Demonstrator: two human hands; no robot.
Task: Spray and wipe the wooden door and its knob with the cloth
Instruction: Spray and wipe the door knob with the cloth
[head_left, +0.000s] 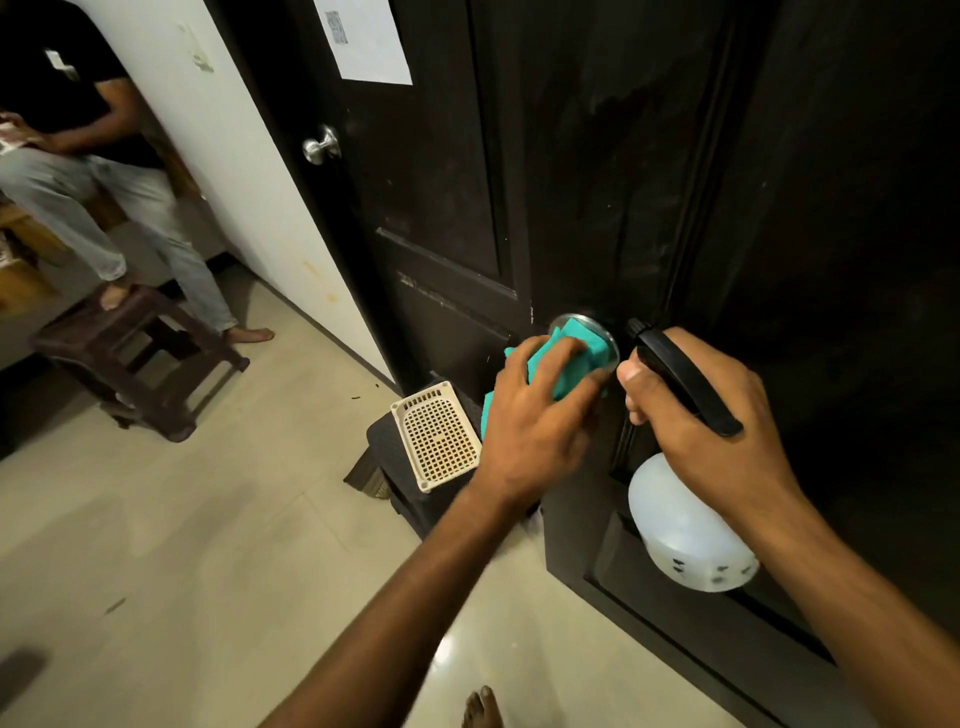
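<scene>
I'm on the knob now, left hand (537, 415) clutching the teal cloth (571, 348) over it, right hand (711, 410) gripping the spray bottle (685, 535); next, I reckon, twisting around it.

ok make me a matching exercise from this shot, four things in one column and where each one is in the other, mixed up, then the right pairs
Things
1. teal cloth
2. spray bottle
3. white basket
4. sheet of paper

Places
A. stuck high on the far dark door
B. held in the right hand, by its black trigger head
C. lying on a dark stool near the foot of the door
D. pressed over the near door knob by the left hand

Pairs: 1-D, 2-B, 3-C, 4-A
</scene>
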